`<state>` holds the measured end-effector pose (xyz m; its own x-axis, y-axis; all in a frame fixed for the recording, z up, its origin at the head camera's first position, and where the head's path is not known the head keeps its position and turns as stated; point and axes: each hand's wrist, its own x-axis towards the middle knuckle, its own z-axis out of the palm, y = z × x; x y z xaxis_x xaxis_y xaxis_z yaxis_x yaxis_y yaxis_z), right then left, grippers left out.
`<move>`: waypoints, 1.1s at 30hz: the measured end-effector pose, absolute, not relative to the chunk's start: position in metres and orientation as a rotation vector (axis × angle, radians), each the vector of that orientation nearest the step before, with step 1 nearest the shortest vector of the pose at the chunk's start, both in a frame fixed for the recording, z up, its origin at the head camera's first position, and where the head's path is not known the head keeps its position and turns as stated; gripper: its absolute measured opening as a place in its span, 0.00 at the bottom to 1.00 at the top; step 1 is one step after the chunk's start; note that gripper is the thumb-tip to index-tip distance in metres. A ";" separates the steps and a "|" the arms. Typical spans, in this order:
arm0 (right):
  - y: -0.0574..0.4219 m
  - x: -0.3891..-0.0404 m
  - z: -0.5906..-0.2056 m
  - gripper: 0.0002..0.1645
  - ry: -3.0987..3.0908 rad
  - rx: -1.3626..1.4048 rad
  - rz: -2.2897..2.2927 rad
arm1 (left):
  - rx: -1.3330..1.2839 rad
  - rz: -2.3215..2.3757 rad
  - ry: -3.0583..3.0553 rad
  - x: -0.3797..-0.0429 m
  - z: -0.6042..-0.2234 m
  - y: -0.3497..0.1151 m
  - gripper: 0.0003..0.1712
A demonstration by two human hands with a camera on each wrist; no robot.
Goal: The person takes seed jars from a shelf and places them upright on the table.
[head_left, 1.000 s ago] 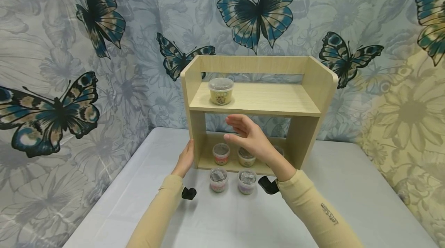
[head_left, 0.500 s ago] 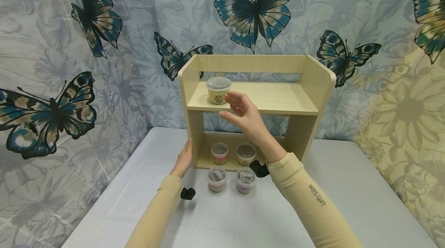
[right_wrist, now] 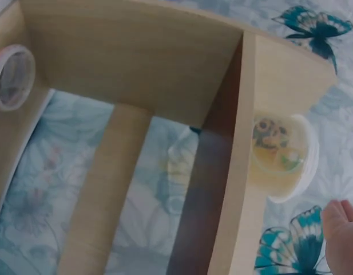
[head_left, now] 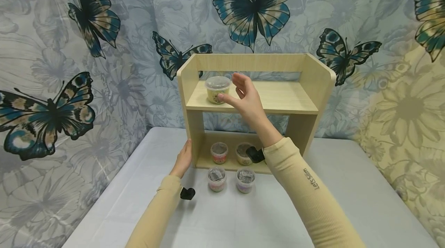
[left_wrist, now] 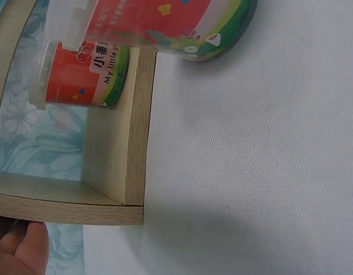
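Note:
On the left of the top board stands a clear-lidded plastic tub with a yellow label (head_left: 212,94). My right hand (head_left: 249,101) is at its right side, thumb overlapping the tub's front in the head view and the other fingers raised apart from it. In the right wrist view, that hand (right_wrist: 343,238) shows beyond the tub's lid (right_wrist: 309,157), with a gap between. My left hand (head_left: 182,160) rests with straight fingers along the outside of the wooden shelf's left panel (head_left: 195,136). The left wrist view shows its fingertips (left_wrist: 34,243) at that panel.
Tubs with a red label (head_left: 219,154) and a yellow label (head_left: 241,155) stand on the lower board. In front, a pinkish tub (head_left: 217,180) and a purple one (head_left: 245,181) sit on the white-covered table (head_left: 215,221). Butterfly-patterned cloth (head_left: 132,66) hangs behind.
My right hand has risen from in front of the lower opening to beside the tub on the top board. The left hand has stayed at the side panel.

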<state>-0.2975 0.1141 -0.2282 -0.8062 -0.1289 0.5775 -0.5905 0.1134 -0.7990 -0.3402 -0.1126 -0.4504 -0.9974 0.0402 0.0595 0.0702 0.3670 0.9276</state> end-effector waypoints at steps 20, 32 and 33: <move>0.113 -0.322 -0.233 0.52 -2.215 0.496 1.654 | -0.088 -1.743 -2.586 -0.340 -0.450 -0.113 0.51; 0.112 -0.331 -0.239 0.59 -2.393 0.365 1.630 | -0.078 -1.745 -2.588 -0.339 -0.449 -0.111 0.51; 0.113 -0.332 -0.239 0.60 -2.418 0.351 1.621 | -0.076 -1.745 -2.588 -0.339 -0.449 -0.111 0.51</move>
<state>-0.3321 0.1128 -0.2389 -0.9499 -0.0805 0.3021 -0.3101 0.3673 -0.8769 -0.3388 -0.1111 -0.4488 -0.9986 0.0299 0.0430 0.0511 0.3739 0.9260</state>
